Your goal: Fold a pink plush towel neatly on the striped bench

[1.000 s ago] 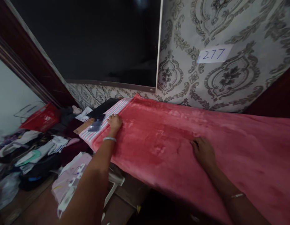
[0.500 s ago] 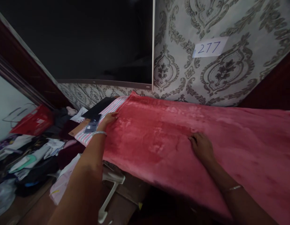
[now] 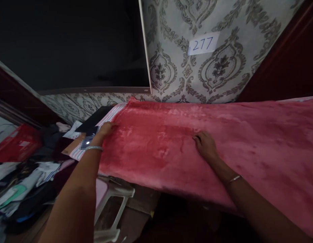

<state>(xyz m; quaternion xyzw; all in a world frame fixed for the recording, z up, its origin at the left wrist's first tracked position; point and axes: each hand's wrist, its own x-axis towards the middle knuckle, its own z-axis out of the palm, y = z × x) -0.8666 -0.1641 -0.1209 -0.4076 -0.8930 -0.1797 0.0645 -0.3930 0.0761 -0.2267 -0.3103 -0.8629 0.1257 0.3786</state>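
Red plush blanket (image 3: 146,141) runs across the middle of the view, from about 9 o'clock to 4 o'clock (clock face centred on the head view), spread nearly flat with shallow ripples. Its support is hidden beneath it.

Left hand (image 3: 107,129): at 9 o'clock, on the blanket's near-left border, a pale bracelet (image 3: 95,147) on the wrist. Fingers point toward 3 o'clock along the pile; cannot tell whether they pinch the edge or only press on it.

Right hand (image 3: 206,144): between 3 and 4 o'clock, resting on the blanket, well apart from the left. Fingers bent, thumb near the index; cannot tell whether cloth is caught between them. Thin bracelet (image 3: 234,179) on this wrist.

Striped cloth (image 3: 110,114) emerges along the blanket's 9 o'clock side, passing beside the left hand. A dark item (image 3: 89,139), partly pixelated, lies on it, just beside the left wrist.

Surroundings: black screen (image 3: 70,44) at 10 o'clock; paper marked 277 (image 3: 204,43) at 1 o'clock on patterned wallpaper (image 3: 161,71); red basket (image 3: 18,143) at 9 o'clock, far out; heaped clothes (image 3: 32,179) at 8 o'clock; white frame (image 3: 118,192) at 7 o'clock, below the blanket.
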